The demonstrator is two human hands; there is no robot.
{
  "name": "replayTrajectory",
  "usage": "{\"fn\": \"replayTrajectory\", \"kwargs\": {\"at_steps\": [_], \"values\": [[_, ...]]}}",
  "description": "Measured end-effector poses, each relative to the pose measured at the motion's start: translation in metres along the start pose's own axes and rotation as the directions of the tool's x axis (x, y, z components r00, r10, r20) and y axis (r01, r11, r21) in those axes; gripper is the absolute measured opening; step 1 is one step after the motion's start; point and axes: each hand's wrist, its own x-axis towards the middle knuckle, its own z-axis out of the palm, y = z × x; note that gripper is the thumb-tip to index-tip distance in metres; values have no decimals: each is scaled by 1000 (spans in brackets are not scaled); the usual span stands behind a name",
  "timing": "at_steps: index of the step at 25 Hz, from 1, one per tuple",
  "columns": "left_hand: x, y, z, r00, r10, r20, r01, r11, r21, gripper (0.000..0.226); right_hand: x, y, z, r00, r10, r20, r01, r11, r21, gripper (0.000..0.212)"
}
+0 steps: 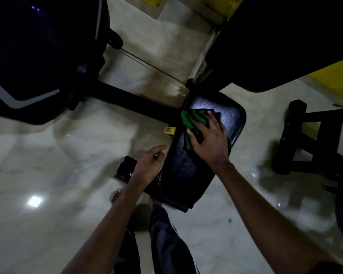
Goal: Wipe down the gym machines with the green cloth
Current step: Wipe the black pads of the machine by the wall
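Pale glossy tile floor (pixel 48 155). Dark machine housing (pixel 38 56) upper left. Black back pad (pixel 285 46) upper right. Black steel frame (pixel 315 139) at right. Black textured seat pad (pixel 186 171) at centre.

Right hand (pixel 210 139) lies flat on green cloth (pixel 188 117), fingers spread apart, pressing it onto far half of seat pad.

Left hand (pixel 147 167) at pad's left edge, fingers straight and together, holding nothing; contact with pad unclear.

Small yellow tag (pixel 169 130) just beside pad's left edge.

One crumpled green cloth (pixel 187 120), one black textured padded seat (pixel 186 175), two bare grips, left grip (pixel 147 167) and right grip (pixel 212 145), one small yellow tag (pixel 169 130).
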Motion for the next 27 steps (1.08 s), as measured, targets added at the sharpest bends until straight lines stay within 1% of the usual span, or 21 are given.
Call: {"fn": "replayTrajectory", "kwargs": {"at_steps": [1, 2, 3, 4, 7, 9, 10, 11, 12, 13, 14, 16, 17, 22, 24, 27], "values": [[1, -1, 5, 999, 11, 32, -10, 999, -36, 30, -14, -3, 1, 988, 146, -44, -146, 989, 18, 41], [2, -3, 9, 999, 11, 42, -9, 998, -65, 30, -28, -9, 3, 962, 264, -69, -261, 964, 40, 41], [4, -6, 10, 999, 6, 40, -3, 997, -82, 31, -43, -17, 5, 943, 325, -70, -322, 946, 44, 40], [6, -8, 10, 999, 6, 34, -3, 995, -95, 32, -54, -24, 6, 943, 327, -59, -326, 945, 31, 39], [12, -9, 8, 999, -3, 46, 10, 989, -150, 30, -64, -27, 5, 984, 177, 5, -177, 984, -8, 39], [14, -6, 7, 999, -4, 54, 15, 981, -192, 23, -72, -25, 4, 993, 114, 24, -114, 993, -17, 39], [14, -3, 6, 999, 6, 48, 3, 982, -191, 22, -80, -28, 4, 993, 118, 22, -118, 993, -14, 39], [14, 1, 5, 999, 30, 38, -24, 988, -155, 25, -90, -32, 5, 989, 147, 19, -147, 989, -5, 40], [13, 4, 5, 997, 64, 42, -60, 994, -93, 35, -98, -36, 6, 980, 200, 5, -200, 980, 4, 41], [12, 6, 6, 993, 98, 63, -97, 995, -22, 47, -103, -39, 8, 959, 281, -23, -281, 960, 19, 43], [12, 7, 8, 988, 130, 80, -133, 991, 24, 56, -103, -39, 9, 921, 386, -58, -383, 922, 52, 46], [9, 3, 13, 980, 186, 76, -190, 980, 58, 62, -90, -34, 10, 804, 584, -107, -568, 809, 151, 52], [7, 3, 13, 977, 201, 68, -205, 977, 63, 63, -82, -30, 10, 764, 634, -120, -608, 770, 194, 54], [8, 7, 6, 983, 161, 84, -168, 982, 81, 63, -37, 8, 9, 671, 724, -161, -640, 675, 367, 56], [11, 5, 7, 985, 148, 87, -154, 986, 64, 65, -31, 10, 8, 600, 786, -150, -680, 600, 422, 55], [11, 6, 8, 987, 146, 73, -151, 986, 75, 64, -53, -6, 9, 491, 867, -84, -747, 468, 472, 53]]}}
